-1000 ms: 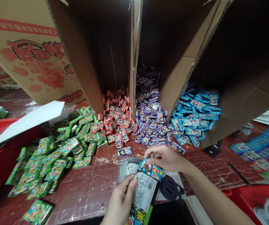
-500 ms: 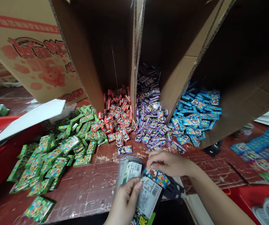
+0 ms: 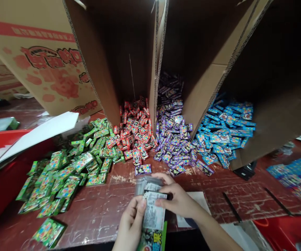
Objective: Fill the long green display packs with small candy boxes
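Note:
My left hand (image 3: 131,221) is closed on a stack of flat printed packets (image 3: 153,214), thumb on top. The upper packet shows a pale panel of small print, and a green part with yellow lettering shows below it. My right hand (image 3: 178,198) pinches the stack's upper right side, its thumb on the printed panel. Clear plastic bags (image 3: 140,186) lie just beyond the stack, partly hidden by my right fingers. Closest ahead on the table is a single purple candy packet (image 3: 143,169).
Open cardboard boxes (image 3: 98,62) spill small red packets (image 3: 137,132), purple packets (image 3: 173,129) and blue packets (image 3: 226,122). Green packets (image 3: 66,170) are heaped at left beside a red bin (image 3: 6,209). Rows of colourful packets (image 3: 297,174) and another red container (image 3: 284,230) are at right.
The blue packet that my right hand held over the stack is out of sight. My right hand has come down onto the stack. The dark piece beneath it no longer shows; a white sheet does.

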`<state>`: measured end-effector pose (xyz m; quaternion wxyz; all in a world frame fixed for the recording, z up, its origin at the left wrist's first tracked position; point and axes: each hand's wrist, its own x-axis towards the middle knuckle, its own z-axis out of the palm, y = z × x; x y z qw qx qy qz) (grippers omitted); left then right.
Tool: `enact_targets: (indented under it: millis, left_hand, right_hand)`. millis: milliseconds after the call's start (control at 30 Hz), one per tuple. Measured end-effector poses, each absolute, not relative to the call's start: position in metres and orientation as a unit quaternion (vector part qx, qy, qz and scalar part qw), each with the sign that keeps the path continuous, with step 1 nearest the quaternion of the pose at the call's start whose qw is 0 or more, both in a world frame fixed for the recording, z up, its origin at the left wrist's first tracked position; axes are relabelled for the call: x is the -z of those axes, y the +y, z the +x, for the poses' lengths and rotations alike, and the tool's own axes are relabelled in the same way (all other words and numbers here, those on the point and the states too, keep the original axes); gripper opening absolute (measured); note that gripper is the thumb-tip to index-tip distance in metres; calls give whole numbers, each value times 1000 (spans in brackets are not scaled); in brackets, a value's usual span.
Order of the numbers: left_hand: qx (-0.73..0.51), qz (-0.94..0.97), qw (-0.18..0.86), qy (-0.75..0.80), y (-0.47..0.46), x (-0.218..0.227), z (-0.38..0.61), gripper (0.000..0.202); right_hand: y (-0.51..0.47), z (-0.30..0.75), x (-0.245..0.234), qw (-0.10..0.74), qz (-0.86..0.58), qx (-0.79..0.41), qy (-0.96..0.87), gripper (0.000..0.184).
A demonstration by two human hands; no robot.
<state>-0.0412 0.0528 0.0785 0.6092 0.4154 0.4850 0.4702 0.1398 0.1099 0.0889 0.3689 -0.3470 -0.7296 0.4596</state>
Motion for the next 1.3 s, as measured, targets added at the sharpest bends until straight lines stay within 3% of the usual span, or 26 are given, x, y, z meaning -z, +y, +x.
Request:
enact_targets:
  millis: [200,367,533,633,767,833,1033,1133,1233,1300]
  left_hand:
    - [-523,311,522,597,40,-67,-84,38]
    - [-527,262,562,582,33,-67,-97,40]
    - [-536,259,547,590,31,-60,-108,41]
    - [-518,297,552,582,32,-60,-108,40]
    - [-502,346,566,555,37,-68,-94,37]
    - [-499,360,564,550,38,-72,-87,37]
    - [-488,383,547,562,37,-73,-83,35]
    - [-483,395,542,563,36,-70,-85,36]
    - [-486,392,535,569,36,-70,-85,36]
    - [-486,391,540,565,36,-73,-85,35]
  right_hand:
    - [193,108,-46,296,-498,-302,-757,15]
    - [237,70,-22,198,-479,-325,-791,32]
    - [228,70,-46,162,-413,-365,-819,41]
    - [209,72,-74,212,-340,-428,-810,37]
    - [186,58,-99,379,-259,-567,-684,18]
    - [179,51,-105,410,-260,-578,-656,16]
    - [174,62,-114,236,-200,-518,-798,9]
    - [177,68,-111,212,-189,-521,-805,12]
    - [182,64,-105,341,-293,-564,-693,31]
    - [182,59,-104,430,-335,-569,-616,31]
